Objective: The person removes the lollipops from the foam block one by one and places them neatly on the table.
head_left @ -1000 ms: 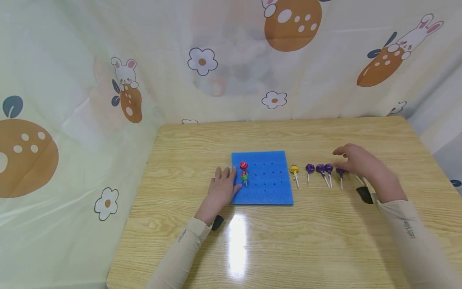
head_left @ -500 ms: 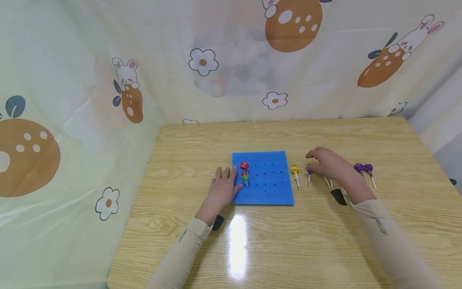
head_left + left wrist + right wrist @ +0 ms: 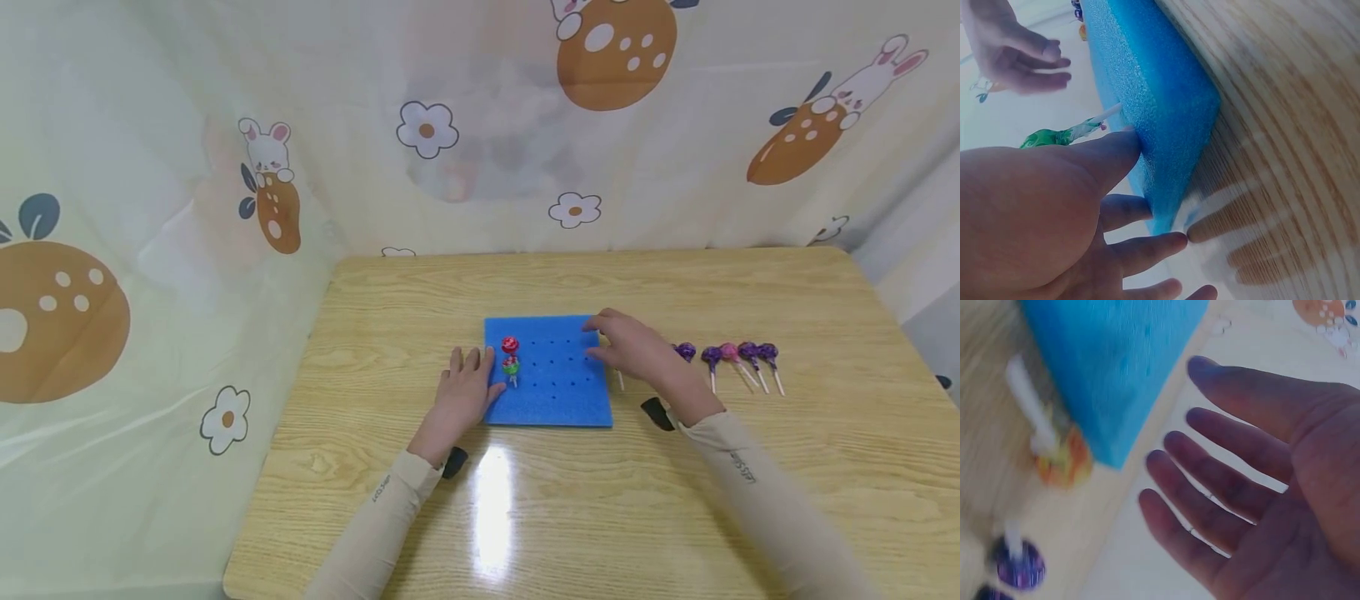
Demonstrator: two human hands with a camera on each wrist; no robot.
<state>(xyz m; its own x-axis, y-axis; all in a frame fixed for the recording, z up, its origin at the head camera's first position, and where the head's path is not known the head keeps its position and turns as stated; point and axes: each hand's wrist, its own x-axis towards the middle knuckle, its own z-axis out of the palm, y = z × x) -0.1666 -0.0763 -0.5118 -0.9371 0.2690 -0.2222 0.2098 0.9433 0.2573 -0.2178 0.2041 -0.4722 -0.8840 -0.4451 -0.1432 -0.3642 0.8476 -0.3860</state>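
A blue foam block [image 3: 555,411] with rows of small holes lies on the table. Near its left side a red-wrapped lollipop [image 3: 510,343] and a green-wrapped lollipop [image 3: 511,365] stand in it by their sticks. My left hand [image 3: 462,394] rests against the block's left edge, thumb on top and fingers spread. Over the block's right edge hovers my right hand [image 3: 633,348], fingers relaxed and apart; the right wrist view shows nothing in it. A yellow-wrapped lollipop [image 3: 1063,459] lies beside the block, mostly hidden beneath that hand in the head view.
To the right, several purple-wrapped lollipops [image 3: 711,355] and a pink-wrapped lollipop [image 3: 730,352] lie in a row on the wooden table [image 3: 600,517]. A patterned curtain [image 3: 495,150] hangs behind the table and along its left side.
My right hand has moved left, from above the purple lollipops to the block's right edge, uncovering the pink lollipop and several purple ones. My left hand has kept its place.
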